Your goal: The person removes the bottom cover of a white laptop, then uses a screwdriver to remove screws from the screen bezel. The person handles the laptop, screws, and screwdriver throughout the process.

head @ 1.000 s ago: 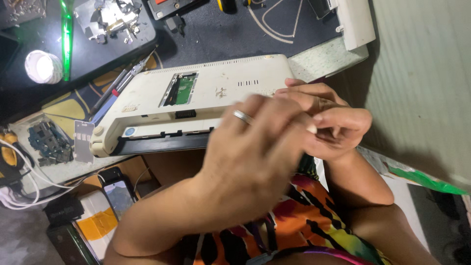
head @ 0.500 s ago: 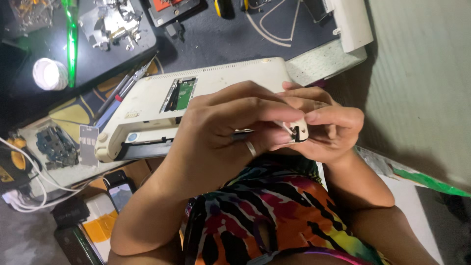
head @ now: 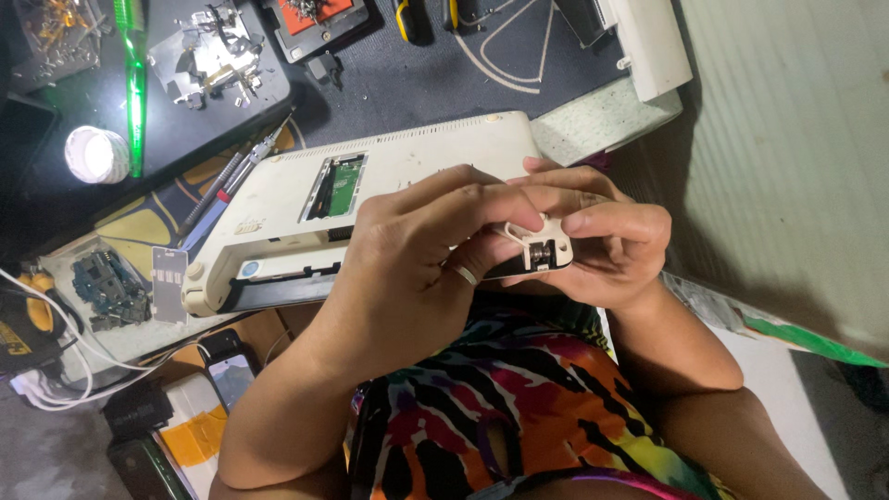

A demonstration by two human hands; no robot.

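Observation:
A cream laptop (head: 278, 218) lies upside down across my lap and the bench edge, its small bottom hatch open on a green circuit board (head: 344, 181). My left hand (head: 417, 268), with a ring on one finger, grips the laptop's near right corner. My right hand (head: 602, 245) pinches the cream hinge piece (head: 542, 248) at that same corner between thumb and fingers. Both hands touch each other around the hinge.
A screwdriver (head: 227, 181) lies left of the laptop on the dark mat. A glowing round lamp (head: 95, 156) and a green stick (head: 134, 83) sit at far left. A loose circuit board (head: 106, 287), white cables (head: 46, 370), a phone (head: 227, 370) and a white panel (head: 648, 46) surround the bench.
My left hand slid down off the laptop's corner, uncovering the cream hinge piece held by my right fingers. The view moved closer.

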